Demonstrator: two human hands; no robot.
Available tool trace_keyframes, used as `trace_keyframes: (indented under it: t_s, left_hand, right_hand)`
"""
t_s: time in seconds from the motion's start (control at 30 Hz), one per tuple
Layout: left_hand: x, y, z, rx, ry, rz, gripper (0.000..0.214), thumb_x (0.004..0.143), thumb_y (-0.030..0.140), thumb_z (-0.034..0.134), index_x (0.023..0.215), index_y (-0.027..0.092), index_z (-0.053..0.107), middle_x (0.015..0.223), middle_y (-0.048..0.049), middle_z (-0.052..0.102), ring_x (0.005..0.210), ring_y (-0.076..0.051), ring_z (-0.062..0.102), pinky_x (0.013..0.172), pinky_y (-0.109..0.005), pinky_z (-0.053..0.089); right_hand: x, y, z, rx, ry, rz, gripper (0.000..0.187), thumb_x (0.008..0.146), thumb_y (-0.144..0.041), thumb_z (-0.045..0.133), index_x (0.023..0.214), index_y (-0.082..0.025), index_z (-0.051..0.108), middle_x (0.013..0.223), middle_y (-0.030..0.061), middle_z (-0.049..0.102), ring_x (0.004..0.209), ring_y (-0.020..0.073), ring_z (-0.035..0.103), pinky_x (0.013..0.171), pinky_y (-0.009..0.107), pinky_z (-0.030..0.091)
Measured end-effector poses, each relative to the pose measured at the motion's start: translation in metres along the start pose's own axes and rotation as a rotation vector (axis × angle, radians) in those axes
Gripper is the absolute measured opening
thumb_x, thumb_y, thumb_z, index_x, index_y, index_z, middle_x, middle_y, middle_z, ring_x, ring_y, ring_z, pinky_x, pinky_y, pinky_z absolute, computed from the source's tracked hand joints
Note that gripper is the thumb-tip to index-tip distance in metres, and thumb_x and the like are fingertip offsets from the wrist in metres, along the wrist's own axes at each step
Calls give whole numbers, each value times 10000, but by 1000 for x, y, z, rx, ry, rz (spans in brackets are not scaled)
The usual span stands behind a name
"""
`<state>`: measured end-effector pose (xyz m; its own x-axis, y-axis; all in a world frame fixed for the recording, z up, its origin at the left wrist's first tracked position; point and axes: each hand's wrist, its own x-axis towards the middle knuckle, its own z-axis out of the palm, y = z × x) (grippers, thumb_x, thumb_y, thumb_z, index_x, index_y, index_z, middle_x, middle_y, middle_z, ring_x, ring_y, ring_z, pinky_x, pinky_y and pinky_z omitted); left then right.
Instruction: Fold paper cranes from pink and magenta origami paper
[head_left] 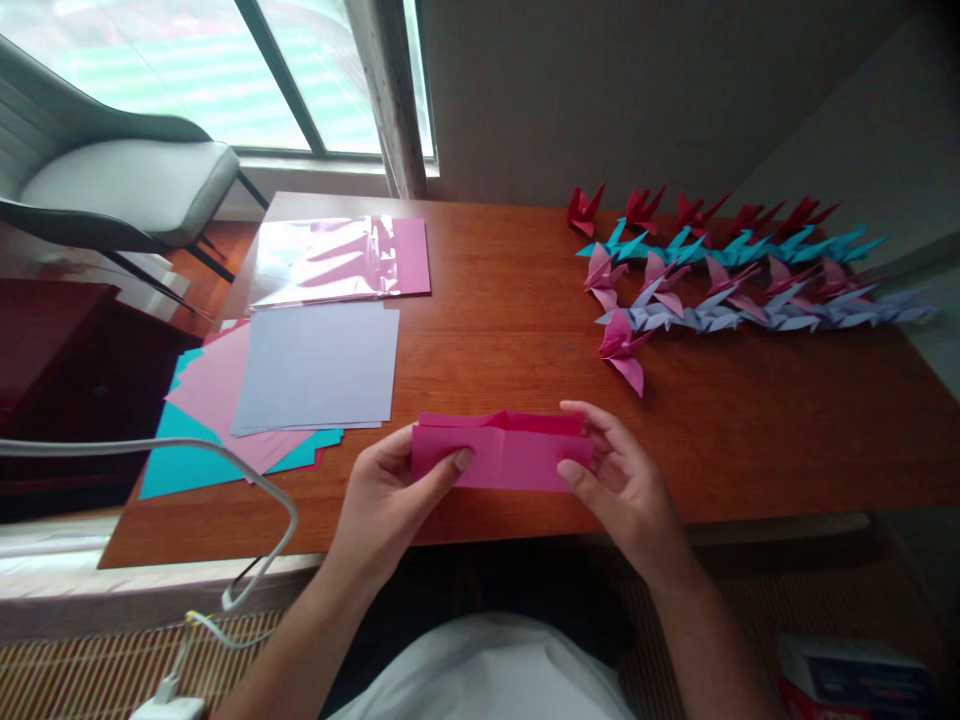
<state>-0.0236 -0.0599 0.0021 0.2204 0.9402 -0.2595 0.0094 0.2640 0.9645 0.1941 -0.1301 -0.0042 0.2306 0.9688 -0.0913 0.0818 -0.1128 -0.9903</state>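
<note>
A pink sheet of paper (504, 452), folded in half into a long rectangle, is held just above the near edge of the wooden table (525, 320). My left hand (390, 495) pinches its left end, thumb on top. My right hand (622, 480) pinches its right end, fingers curled around the edge. Both hands are closed on the paper.
A stack of loose sheets (300, 385) in lilac, pink and teal lies at the left, with a shiny plastic paper pack (337, 258) behind it. Rows of folded paper cranes (735, 270) fill the right back. A chair (127, 170) stands by the window. A white cable (247, 480) crosses the left corner.
</note>
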Motion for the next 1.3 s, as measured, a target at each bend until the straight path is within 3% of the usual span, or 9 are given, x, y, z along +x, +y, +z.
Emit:
trace_keyframes:
  t_s: [0.1, 0.2, 0.4, 0.57, 0.7, 0.83, 1.03, 1.3]
  left_hand:
    - [-2, 0, 3, 30, 6, 2, 195, 768, 326, 837, 888, 179, 794, 841, -33, 784, 756, -172, 691, 689, -241, 557]
    - [-3, 2, 7, 51, -12, -19, 233, 750, 358, 845, 869, 165, 791, 828, -49, 783, 743, -191, 700, 680, -266, 569]
    - [-2, 7, 4, -30, -24, 1, 303, 739, 345, 859, 984, 196, 760, 909, -45, 779, 781, -174, 709, 661, -224, 561]
    - [1, 8, 2, 19, -35, 18, 189, 746, 315, 854, 847, 179, 771, 777, -30, 751, 673, -134, 664, 593, -193, 526]
    - [2, 7, 4, 30, 22, 31, 201, 727, 334, 862, 743, 165, 755, 691, -20, 724, 614, -123, 636, 554, -192, 510]
    - [2, 5, 5, 31, 66, 34, 201, 715, 327, 871, 744, 166, 755, 688, -16, 727, 612, -120, 637, 560, -190, 514]
    - [1, 3, 3, 64, 97, 24, 202, 731, 345, 863, 755, 172, 762, 699, -13, 735, 630, -118, 645, 567, -179, 508]
    - [2, 4, 0, 144, 124, 21, 248, 726, 408, 859, 804, 183, 790, 758, -29, 771, 678, -150, 688, 602, -205, 539]
  right_hand:
    - [4, 4, 4, 58, 121, -8, 223, 872, -377, 727, 1051, -251, 686, 979, 43, 759, 871, 184, 731, 747, 277, 611]
    - [6, 6, 5, 15, 220, -15, 161, 856, -389, 743, 902, -236, 720, 834, 22, 752, 769, 169, 719, 698, 267, 604]
    - [3, 4, 0, -31, 235, -10, 165, 832, -386, 772, 898, -235, 760, 853, 27, 771, 772, 180, 730, 707, 290, 621]
    - [3, 0, -3, -46, 193, -18, 141, 843, -368, 767, 903, -241, 762, 868, 21, 776, 790, 177, 737, 724, 286, 626]
    - [4, -1, -2, -43, 162, -9, 198, 818, -391, 785, 935, -234, 754, 909, 37, 784, 812, 192, 743, 720, 298, 630]
    - [5, 1, -2, -33, 171, -10, 231, 805, -403, 794, 950, -230, 742, 901, 40, 784, 799, 192, 744, 708, 298, 633]
    - [4, 4, -4, -14, 216, -34, 114, 809, -334, 793, 858, -238, 757, 839, 15, 773, 783, 176, 738, 731, 286, 622]
    - [4, 1, -3, -69, 252, -39, 129, 800, -347, 810, 813, -228, 764, 779, 15, 758, 702, 162, 711, 646, 259, 601]
